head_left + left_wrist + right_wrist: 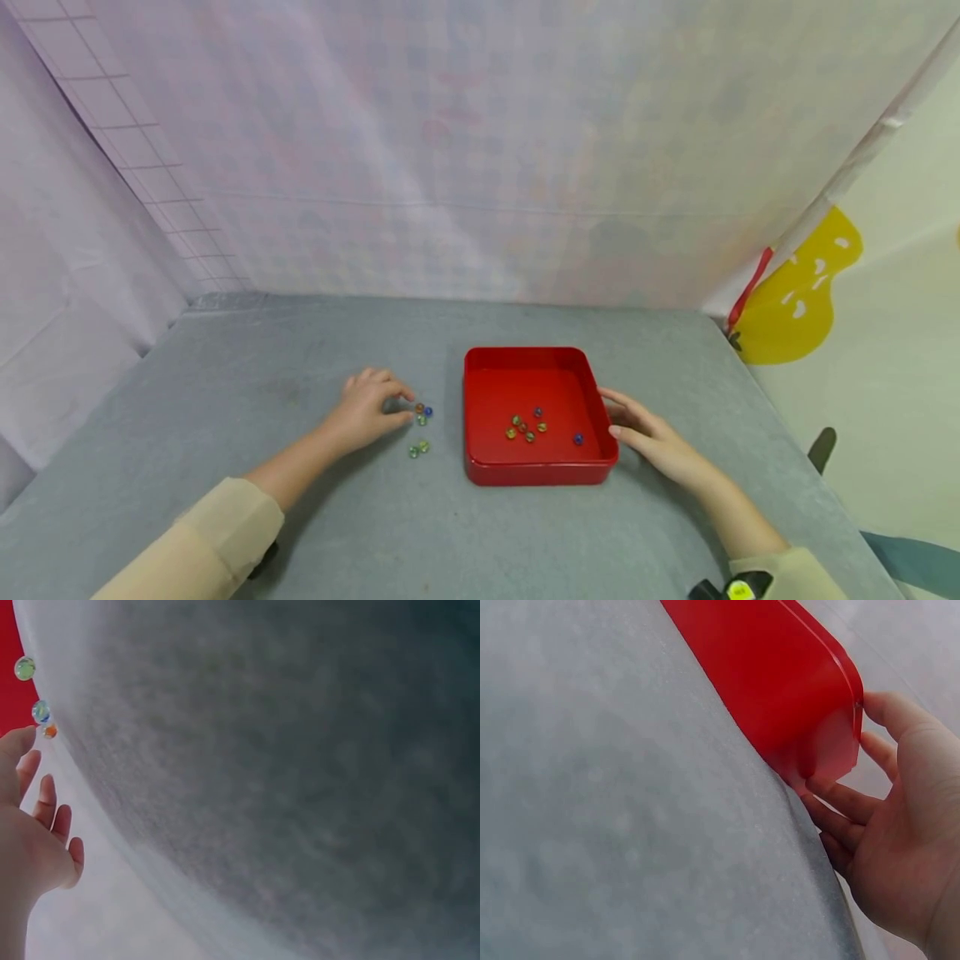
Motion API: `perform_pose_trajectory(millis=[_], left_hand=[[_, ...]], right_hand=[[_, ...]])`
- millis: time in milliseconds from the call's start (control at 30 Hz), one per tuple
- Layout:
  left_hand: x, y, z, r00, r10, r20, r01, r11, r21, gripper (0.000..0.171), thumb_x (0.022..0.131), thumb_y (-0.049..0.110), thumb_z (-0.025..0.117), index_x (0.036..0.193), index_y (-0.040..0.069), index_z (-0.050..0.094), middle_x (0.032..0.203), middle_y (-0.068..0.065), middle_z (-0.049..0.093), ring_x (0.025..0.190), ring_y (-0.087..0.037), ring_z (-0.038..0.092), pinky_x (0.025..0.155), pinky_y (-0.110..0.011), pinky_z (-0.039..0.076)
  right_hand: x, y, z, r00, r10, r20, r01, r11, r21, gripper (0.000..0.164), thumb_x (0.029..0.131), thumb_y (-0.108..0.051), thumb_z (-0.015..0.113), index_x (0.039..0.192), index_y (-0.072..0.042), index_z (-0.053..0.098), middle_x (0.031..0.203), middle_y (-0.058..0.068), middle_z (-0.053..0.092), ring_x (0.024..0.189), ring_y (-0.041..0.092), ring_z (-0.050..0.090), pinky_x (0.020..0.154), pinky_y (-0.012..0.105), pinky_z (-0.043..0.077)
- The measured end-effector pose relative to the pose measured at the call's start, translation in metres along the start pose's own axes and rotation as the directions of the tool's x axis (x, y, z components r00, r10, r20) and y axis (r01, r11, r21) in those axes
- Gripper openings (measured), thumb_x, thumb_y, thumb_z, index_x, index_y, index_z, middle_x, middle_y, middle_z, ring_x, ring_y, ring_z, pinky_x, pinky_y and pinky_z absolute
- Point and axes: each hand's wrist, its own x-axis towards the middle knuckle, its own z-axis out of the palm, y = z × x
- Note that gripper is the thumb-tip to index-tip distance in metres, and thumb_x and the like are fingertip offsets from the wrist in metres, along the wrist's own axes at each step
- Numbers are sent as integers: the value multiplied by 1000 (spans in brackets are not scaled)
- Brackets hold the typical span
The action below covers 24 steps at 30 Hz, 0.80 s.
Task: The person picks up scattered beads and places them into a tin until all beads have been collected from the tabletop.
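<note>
Head view: red tray sits flat on the grey bench, with seven marbles loose inside, most grouped toward the near side, one off by the right wall. Five more lie on the bench just left of the tray: orange marble, blue marble and pale green marble bunched together, then two green marbles a little nearer the person.

Left hand: grip apart, thumb and fingertips beside the bunch, nothing seen between them. Whether the thumb touches glass, I can't tell, even from the left wrist view. Right hand: grip bowed loosely against the tray's right wall, fingertips touching, not clamped.

Step in hand, my reading: picking marbles off the bench while the right hand steadies the tray. I'd work low, thumb and forefinger on opposite sides of one marble at its widest, then pinch lightly. Orange marble sits handiest. Squeezing above the middle could shoot it out; a sideways nudge would likely scatter the bunch. I'd carry it well over the left wall and let go low, against bounce. Right hand: light brace only; a hard push may slide the tray into the loose marbles.
</note>
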Motion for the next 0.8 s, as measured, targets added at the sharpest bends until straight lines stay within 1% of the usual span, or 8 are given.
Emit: perform_pose_trajectory(millis=[267,533,633,800], left_hand=[[3,1,3,1000,-7,26,7,1000,10,22,80,22,78,100,15,73,93,1,60,93,-20,48,82,-45,32],[4,2,6,998,-14,60,13,1000,14,26,81,22,76,106,15,72,94,2,60,90,-17,46,81,-43,31],[4,1,7,998,-14,64,14,1000,9,25,81,22,76,105,16,73,94,2,60,90,-17,46,81,-43,31],[5,1,7,998,-18,62,17,1000,14,23,81,22,76,103,17,73,94,3,60,89,-16,45,82,-44,31]], right_hand=[[0,0,0,1000,-3,-1,3,1000,-7,52,99,-13,50,148,-9,33,135,23,48,119,37,48,89,27,44],[0,3,-1,1000,-12,4,12,1000,-2,52,99,-12,50,148,-8,32,135,24,48,118,24,51,89,26,44],[0,3,-1,1000,-12,4,12,1000,-4,52,100,-13,50,148,-9,32,136,24,48,119,25,51,89,26,44],[0,3,-1,1000,-10,5,10,1000,-5,52,100,-13,49,148,-8,32,135,24,48,119,33,50,89,26,44]])
